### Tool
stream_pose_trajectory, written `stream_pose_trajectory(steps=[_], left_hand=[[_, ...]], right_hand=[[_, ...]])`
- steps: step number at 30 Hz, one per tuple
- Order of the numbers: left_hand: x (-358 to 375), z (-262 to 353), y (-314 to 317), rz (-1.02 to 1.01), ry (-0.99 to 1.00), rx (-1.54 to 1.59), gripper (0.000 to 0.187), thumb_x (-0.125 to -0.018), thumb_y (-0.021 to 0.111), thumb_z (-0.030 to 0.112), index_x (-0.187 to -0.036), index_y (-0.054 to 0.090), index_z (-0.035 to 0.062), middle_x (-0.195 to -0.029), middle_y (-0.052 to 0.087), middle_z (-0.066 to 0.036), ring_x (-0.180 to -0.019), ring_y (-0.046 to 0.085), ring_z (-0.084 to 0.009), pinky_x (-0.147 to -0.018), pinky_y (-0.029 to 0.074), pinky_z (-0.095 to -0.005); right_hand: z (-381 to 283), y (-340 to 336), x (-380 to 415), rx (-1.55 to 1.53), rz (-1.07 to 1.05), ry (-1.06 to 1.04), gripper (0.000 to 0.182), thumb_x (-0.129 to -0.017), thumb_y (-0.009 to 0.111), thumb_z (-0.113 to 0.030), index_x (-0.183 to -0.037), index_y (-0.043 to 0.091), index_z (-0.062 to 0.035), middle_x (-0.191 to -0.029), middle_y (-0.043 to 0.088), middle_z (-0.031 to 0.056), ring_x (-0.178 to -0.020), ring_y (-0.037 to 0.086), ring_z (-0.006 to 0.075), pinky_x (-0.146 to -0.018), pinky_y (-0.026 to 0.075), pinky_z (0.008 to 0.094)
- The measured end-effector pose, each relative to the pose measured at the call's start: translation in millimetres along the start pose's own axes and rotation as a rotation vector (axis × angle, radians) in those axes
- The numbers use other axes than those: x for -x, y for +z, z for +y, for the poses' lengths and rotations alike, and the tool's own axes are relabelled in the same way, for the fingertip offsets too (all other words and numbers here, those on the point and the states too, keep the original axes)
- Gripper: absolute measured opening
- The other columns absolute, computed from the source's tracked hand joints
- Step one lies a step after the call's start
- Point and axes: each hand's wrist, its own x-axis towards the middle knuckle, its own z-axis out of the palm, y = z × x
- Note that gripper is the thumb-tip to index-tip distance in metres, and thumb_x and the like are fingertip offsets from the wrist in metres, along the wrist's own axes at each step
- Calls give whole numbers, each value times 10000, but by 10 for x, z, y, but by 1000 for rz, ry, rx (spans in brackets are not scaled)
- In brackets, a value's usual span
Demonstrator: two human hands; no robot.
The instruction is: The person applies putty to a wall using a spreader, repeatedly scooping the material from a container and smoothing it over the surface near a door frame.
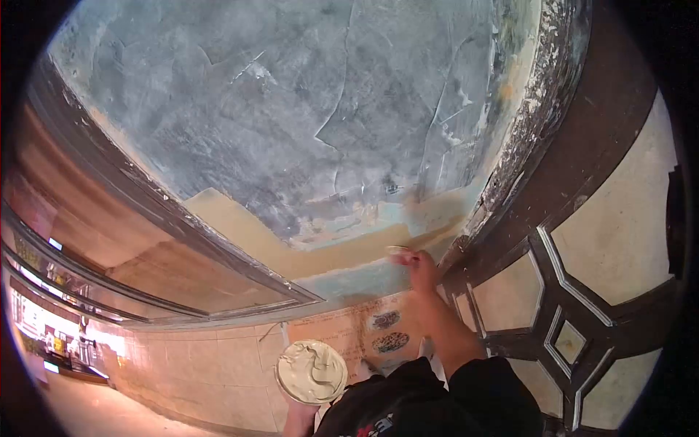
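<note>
My left hand (300, 417) grips a round tub of cream-coloured putty (312, 373) from below, low in the view. The putty fills it to the rim, its surface swirled and ridged. My right hand (421, 271) is closed, reaching out to the lower part of the wall. From its fingers sticks a small flat tool with a pale edge (397, 250); most of it is hidden. Just beyond it runs a smooth tan band (331, 253) along the bottom of the rough grey-blue wall (291, 109).
To the right stands a dark panelled door (582, 291) beside a flaking frame (520, 138). A dark-framed window (167, 247) borders the wall on the left. On the tiled floor lies an orange printed mat (328, 329), near my feet.
</note>
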Motion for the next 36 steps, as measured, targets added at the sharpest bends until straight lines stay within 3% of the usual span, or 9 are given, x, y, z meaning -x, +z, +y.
stream_pose_trajectory(steps=[4, 7, 8, 11, 16, 21, 27, 29, 36], left_hand=[[-53, 36, -47, -215, 169, -564, 708, -926, 202, 626, -1403, 362, 128, -1404, 437, -105, -1264, 439, -307, -1070, 342, -474], [-171, -4, -19, -92, -57, 37, 716, -915, 216, 634, -1395, 379, 127, -1400, 442, -115, -1251, 450, -329, -1055, 354, -500], [-162, 3, 98, -95, -56, 38, 716, -915, 216, 634, -1395, 379, 127, -1400, 442, -115, -1251, 450, -329, -1055, 354, -500], [-99, 47, 492, -278, 248, -738, 570, -971, 286, 474, -1374, 371, 81, -1336, 491, -108, -1219, 489, -256, -1029, 409, -432], [-276, -199, 173, -160, -51, -139, 708, -911, 245, 634, -1367, 417, 120, -1377, 469, -106, -1243, 455, -327, -1052, 348, -515], [-340, -312, 81, -263, 340, -883, 657, -940, 270, 581, -1345, 415, 85, -1371, 471, -116, -1208, 503, -286, -1024, 396, -496], [-338, -394, 428, -275, 206, -747, 660, -938, 272, 584, -1349, 409, 87, -1370, 470, -121, -1208, 502, -291, -1025, 396, -498], [-359, -431, 576, -289, 159, -693, 661, -938, 273, 585, -1351, 407, 87, -1370, 469, -123, -1208, 502, -293, -1025, 397, -498], [-384, -444, 1072, -276, 28, -465, 665, -935, 275, 589, -1357, 399, 89, -1370, 468, -130, -1209, 502, -300, -1027, 398, -499]], right_hand=[[488, -311, 179, 415, -23, -46, 223, -863, 606, -199, -780, 526, -8, -865, 619, 198, -821, 610, 353, -715, 474, 412], [681, 151, 596, -384, -177, 5, 213, -866, 611, -218, -813, 555, -20, -840, 619, 185, -795, 619, 341, -687, 482, 425], [618, 270, 673, -87, -280, 6, 166, -868, 608, -206, -867, 591, -40, -858, 630, 179, -796, 624, 339, -684, 489, 425], [128, 705, 785, 81, -445, -79, 190, -894, 572, -213, -1027, 661, -111, -905, 655, 169, -797, 638, 341, -681, 502, 422], [-367, 994, 494, 134, -296, -254, 239, -907, 551, -270, -1018, 667, -92, -864, 656, 173, -779, 626, 373, -676, 502, 447], [297, 332, 104, 121, -81, -61, 265, -909, 559, -288, -933, 649, -40, -862, 663, 173, -775, 645, 351, -680, 504, 426], [1238, -747, 85, 528, -128, 188, 301, -922, 569, -340, -983, 650, -57, -818, 671, 138, -712, 663, 284, -605, 505, 380], [1907, -757, 252, 60, -233, 373, 288, -940, 554, -338, -1065, 634, -91, -819, 653, 60, -661, 639, 164, -545, 500, 300], [621, -997, 729, -351, -381, 689, 281, -951, 551, -270, -1177, 512, -108, -927, 604, 10, -575, 523, 68, -529, 483, 223]])
